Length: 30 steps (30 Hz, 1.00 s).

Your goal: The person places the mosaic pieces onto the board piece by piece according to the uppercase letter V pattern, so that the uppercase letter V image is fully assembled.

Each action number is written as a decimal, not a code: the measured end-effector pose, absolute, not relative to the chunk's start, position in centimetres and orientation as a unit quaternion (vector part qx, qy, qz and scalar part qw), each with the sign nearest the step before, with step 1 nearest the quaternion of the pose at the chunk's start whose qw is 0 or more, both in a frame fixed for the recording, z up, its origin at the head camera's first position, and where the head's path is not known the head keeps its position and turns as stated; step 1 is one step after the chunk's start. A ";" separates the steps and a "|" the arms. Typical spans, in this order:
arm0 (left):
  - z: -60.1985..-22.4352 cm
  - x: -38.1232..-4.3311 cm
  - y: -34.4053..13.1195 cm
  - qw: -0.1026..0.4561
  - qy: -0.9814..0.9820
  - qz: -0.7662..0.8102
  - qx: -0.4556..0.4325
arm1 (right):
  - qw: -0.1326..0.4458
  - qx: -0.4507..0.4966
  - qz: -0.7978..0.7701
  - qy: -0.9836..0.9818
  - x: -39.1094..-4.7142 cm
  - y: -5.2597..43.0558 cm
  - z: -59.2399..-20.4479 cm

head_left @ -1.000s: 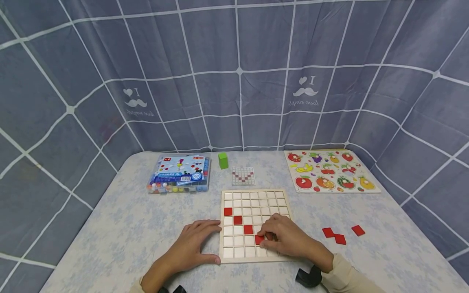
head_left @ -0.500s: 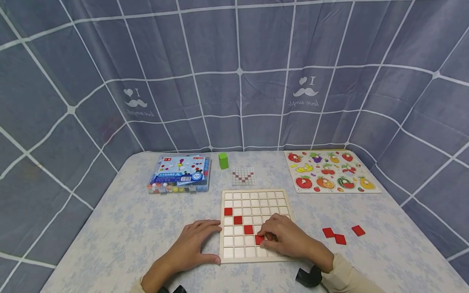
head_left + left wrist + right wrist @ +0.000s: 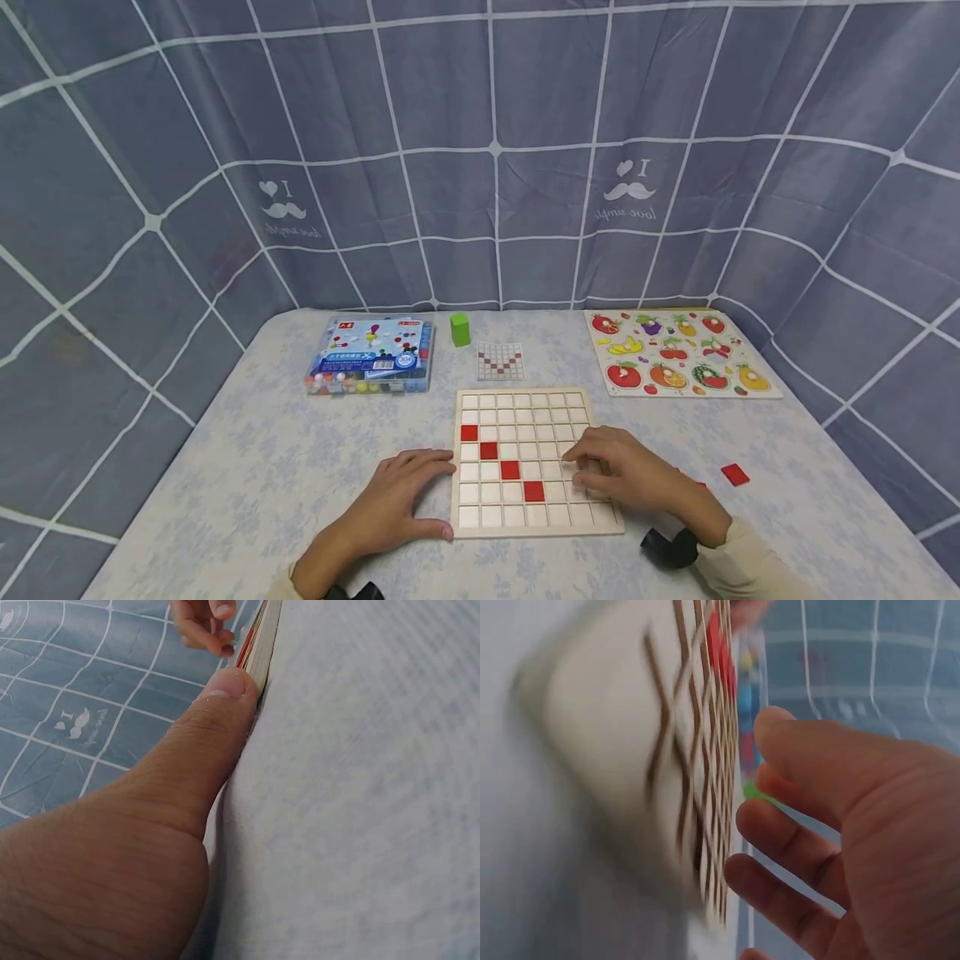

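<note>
A wooden grid board lies on the table in the head view. Several red square tiles sit in its cells in a descending diagonal, the lowest red tile in the second row from the bottom. My left hand rests beside the board, its fingertips and thumb tip at the left edge; the left wrist view shows the thumb against the board's side. Over the board's right part hovers my right hand, fingers loosely bent and holding nothing. In the right wrist view the fingertips stand apart from the grid.
Red tiles lie right of the board; one loose tile shows fully, others are partly hidden by the right hand. Behind the board lie a small pattern card, a green block, a plastic case and a fruit puzzle board.
My right hand has let go of the lowest red tile, which stays in its cell, and has moved right across the board. The left hand has stayed at the edge.
</note>
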<state>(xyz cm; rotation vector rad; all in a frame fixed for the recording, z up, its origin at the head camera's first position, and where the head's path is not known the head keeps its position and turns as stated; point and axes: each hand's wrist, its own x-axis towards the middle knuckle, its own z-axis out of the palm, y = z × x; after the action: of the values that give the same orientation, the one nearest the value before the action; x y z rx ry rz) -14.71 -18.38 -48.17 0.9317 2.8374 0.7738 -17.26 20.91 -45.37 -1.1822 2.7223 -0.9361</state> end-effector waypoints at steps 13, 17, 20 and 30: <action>-48.6 -14.7 -18.5 0.021 0.921 0.247 0.302 | 0.042 -0.168 -0.260 0.950 -15.7 35.0 -44.0; -48.7 -14.8 -18.5 0.014 0.918 0.250 0.309 | 0.082 -0.133 -0.282 0.946 -14.9 38.9 -44.8; -48.7 -14.8 -18.6 0.012 0.916 0.256 0.310 | 0.097 -0.130 -0.303 0.939 -14.5 41.1 -45.5; -48.7 -14.8 -18.5 0.021 0.917 0.258 0.304 | 0.062 -0.169 -0.365 0.914 -14.3 42.8 -48.0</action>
<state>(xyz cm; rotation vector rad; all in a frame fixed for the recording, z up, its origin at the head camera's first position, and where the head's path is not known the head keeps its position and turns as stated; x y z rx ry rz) -14.84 -18.45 -48.74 0.9439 2.8417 0.7987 -14.32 42.79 -47.97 -0.5103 2.7613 -1.1025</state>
